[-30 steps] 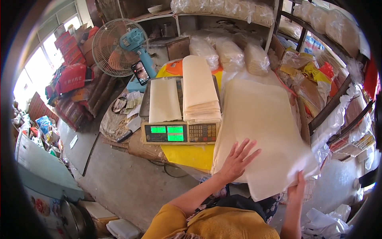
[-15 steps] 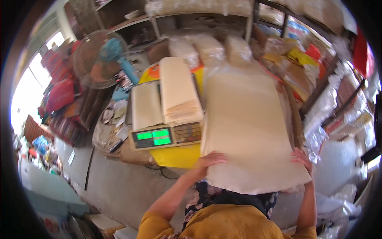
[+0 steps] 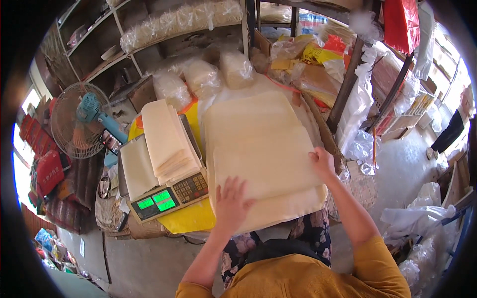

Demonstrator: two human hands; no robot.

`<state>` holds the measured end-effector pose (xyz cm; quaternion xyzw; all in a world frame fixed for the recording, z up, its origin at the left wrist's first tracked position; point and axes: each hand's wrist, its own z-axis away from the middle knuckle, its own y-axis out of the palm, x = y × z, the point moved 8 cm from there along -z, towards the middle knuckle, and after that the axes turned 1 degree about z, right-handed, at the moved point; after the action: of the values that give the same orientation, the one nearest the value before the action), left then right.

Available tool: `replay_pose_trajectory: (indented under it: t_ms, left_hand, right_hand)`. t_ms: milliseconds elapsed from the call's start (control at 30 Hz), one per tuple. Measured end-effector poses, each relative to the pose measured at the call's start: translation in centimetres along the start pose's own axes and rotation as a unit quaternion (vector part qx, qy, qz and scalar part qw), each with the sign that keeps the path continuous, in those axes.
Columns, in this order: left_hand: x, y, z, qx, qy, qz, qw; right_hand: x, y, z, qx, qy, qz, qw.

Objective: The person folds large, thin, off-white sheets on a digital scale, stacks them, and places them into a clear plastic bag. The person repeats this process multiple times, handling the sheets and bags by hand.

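A large stack of pale cream sheets [image 3: 263, 149] lies in front of me on the table. My left hand [image 3: 231, 204] rests flat with fingers spread on the near left part of the top sheets. My right hand [image 3: 323, 163] grips the right edge of the same top sheets. To the left, a weighing scale [image 3: 166, 196] with green displays carries a smaller pile of folded cream sheets [image 3: 164, 141] on its pan.
A yellow cloth [image 3: 191, 221] covers the table under the scale. A blue standing fan [image 3: 82, 124] is at the left. Clear bags of goods [image 3: 198, 77] fill the shelves behind. Packets and a wooden post [image 3: 353, 74] crowd the right side.
The view swung so the stack sits more central. My left hand moved down onto the near part of the sheets, and my right hand came up to their right edge.
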<state>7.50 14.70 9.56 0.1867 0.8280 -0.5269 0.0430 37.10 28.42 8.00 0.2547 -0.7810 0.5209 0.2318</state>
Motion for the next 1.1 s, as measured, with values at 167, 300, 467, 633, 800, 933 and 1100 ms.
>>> replay_pose_trajectory:
  t_ms: [167, 300, 467, 633, 800, 933, 1100]
  left_hand:
    - [-0.3, 2.2, 0.7, 0.064, 0.013, -0.003, 0.998]
    - [0.4, 2.4, 0.6, 0.067, 0.000, 0.001, 0.998]
    - [0.9, 3.1, 0.9, 0.084, -0.003, 0.015, 0.996]
    - [1.7, 3.0, 1.4, 0.072, 0.068, 0.011, 0.995]
    - [4.4, 0.6, 1.1, 0.107, 0.062, 0.011, 0.992]
    - [-0.9, -4.0, -1.1, 0.063, 0.114, 0.141, 0.981]
    - [2.8, -7.1, -1.5, -0.257, -0.085, 0.334, 0.903]
  right_hand:
    - [0.0, 0.2, -0.2, 0.037, 0.007, 0.015, 0.999]
    - [5.7, -1.3, 1.5, 0.026, -0.092, 0.111, 0.989]
    - [9.2, 1.7, 6.1, 0.125, -0.230, 0.185, 0.947]
    - [6.6, 4.0, 7.0, 0.144, -0.216, 0.243, 0.935]
    - [9.0, 3.3, 7.0, 0.214, -0.187, 0.160, 0.945]
    - [19.4, 1.6, 9.4, 0.247, -0.283, 0.073, 0.924]
    - [24.2, -5.6, 6.9, 0.070, -0.379, -0.049, 0.922]
